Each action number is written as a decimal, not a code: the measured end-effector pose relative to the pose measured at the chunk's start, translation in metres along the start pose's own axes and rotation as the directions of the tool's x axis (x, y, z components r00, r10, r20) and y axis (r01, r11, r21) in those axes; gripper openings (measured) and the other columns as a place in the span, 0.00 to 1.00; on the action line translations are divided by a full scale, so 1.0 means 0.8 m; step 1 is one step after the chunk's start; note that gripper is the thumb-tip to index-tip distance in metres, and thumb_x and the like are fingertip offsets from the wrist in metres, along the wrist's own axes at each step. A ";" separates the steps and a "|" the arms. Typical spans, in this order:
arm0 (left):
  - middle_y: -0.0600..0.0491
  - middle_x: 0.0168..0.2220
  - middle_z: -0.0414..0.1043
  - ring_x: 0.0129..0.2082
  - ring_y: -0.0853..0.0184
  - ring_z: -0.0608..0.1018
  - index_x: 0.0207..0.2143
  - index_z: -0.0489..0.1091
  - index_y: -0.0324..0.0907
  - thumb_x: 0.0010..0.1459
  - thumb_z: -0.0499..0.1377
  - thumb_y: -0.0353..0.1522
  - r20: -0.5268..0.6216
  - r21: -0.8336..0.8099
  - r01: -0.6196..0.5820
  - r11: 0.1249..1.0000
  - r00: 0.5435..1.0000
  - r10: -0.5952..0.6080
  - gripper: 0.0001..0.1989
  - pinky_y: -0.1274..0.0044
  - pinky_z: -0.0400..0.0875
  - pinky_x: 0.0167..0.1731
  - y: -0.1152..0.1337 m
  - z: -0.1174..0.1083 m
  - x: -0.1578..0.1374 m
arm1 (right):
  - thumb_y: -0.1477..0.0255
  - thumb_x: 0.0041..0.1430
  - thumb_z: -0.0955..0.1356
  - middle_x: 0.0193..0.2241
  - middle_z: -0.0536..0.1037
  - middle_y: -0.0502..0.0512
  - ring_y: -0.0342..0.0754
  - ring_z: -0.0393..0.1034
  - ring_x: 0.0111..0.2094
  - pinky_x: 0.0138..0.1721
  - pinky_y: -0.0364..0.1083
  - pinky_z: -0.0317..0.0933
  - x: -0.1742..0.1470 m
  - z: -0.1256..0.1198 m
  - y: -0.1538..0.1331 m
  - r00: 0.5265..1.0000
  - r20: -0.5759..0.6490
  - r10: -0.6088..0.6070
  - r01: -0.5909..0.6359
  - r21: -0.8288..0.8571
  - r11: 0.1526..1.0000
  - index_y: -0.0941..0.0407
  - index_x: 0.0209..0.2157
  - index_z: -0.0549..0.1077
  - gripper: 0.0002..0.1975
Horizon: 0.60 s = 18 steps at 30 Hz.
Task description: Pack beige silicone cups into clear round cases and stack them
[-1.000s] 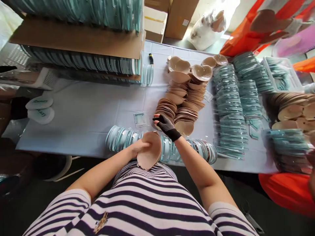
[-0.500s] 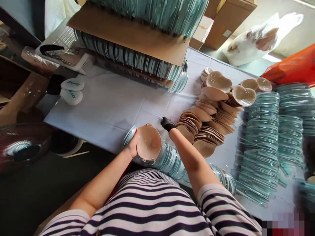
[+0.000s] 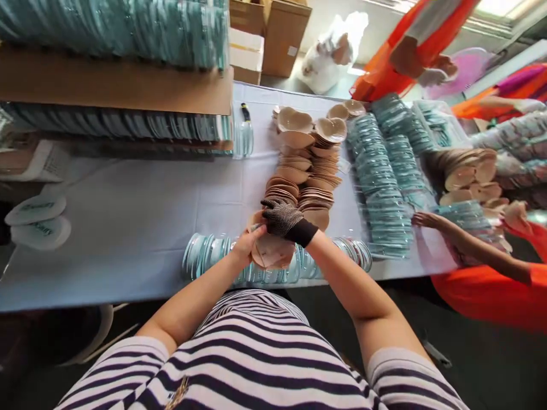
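A pair of beige moulded bra cups is held in front of my body, just above the near row of clear packs. My bare left hand grips its left edge between thumb and fingers. From above, my right hand, in a dark dotted glove, closes over the upper edge; its fingertips are partly hidden. Stacks of beige cups lie just beyond my hands. Below them, a row of round clear packs with pale blue rims runs along the table's near edge.
Packed goods stand tall with a cardboard sheet at the back left. Two white oval cards lie at far left. More clear packs stand on the right, where a co-worker's hand reaches in. A black-and-yellow cutter lies at the back.
The view has swung to the right, bringing co-workers in orange into sight. My right hand has come from beside the cup stacks onto the bra cups in my left hand.
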<state>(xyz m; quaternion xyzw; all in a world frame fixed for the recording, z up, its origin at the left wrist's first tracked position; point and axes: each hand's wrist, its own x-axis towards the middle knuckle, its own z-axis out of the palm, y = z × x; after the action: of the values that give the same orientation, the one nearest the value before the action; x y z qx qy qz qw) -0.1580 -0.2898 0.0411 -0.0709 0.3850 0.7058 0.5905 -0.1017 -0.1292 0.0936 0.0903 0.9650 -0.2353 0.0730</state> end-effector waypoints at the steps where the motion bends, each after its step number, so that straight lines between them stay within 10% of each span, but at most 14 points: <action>1: 0.51 0.39 0.80 0.41 0.59 0.80 0.45 0.75 0.42 0.40 0.74 0.36 -0.051 0.041 -0.010 0.999 0.999 0.012 0.27 0.68 0.74 0.47 -0.005 0.008 0.001 | 0.66 0.53 0.73 0.60 0.67 0.67 0.64 0.63 0.58 0.59 0.61 0.57 -0.019 0.006 0.001 0.992 -0.118 0.045 -0.034 0.092 0.995 0.60 0.49 0.76 0.22; 5: 0.50 0.35 0.80 0.35 0.61 0.80 0.38 0.76 0.39 0.41 0.73 0.37 -0.129 0.065 -0.029 0.997 0.991 0.037 0.21 0.68 0.74 0.41 -0.021 0.035 0.007 | 0.49 0.60 0.66 0.64 0.61 0.63 0.56 0.60 0.62 0.60 0.58 0.58 -0.127 0.021 -0.005 0.804 -0.475 0.357 0.073 0.675 0.734 0.53 0.67 0.53 0.40; 10: 0.52 0.35 0.79 0.36 0.61 0.79 0.38 0.76 0.41 0.39 0.74 0.40 -0.148 0.097 -0.078 0.992 0.985 0.092 0.23 0.69 0.74 0.41 -0.061 0.071 0.002 | 0.43 0.57 0.64 0.57 0.71 0.63 0.59 0.69 0.54 0.52 0.58 0.67 -0.217 0.096 -0.046 0.787 -0.290 0.544 0.132 0.941 0.311 0.51 0.66 0.56 0.43; 18: 0.52 0.43 0.78 0.45 0.62 0.78 0.42 0.76 0.45 0.44 0.72 0.42 -0.108 0.300 -0.169 0.939 0.972 0.210 0.23 0.73 0.73 0.42 -0.147 0.074 -0.025 | 0.56 0.55 0.68 0.49 0.77 0.63 0.59 0.72 0.50 0.52 0.58 0.68 -0.229 0.176 -0.051 0.388 -0.314 0.867 -0.164 0.902 0.400 0.56 0.54 0.70 0.28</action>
<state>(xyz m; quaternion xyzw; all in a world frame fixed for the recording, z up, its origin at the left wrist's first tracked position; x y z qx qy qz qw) -0.0264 -0.2672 0.0394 0.0046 0.5290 0.6890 0.4955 0.0818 -0.2563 0.0214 0.5393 0.5976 -0.5068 -0.3085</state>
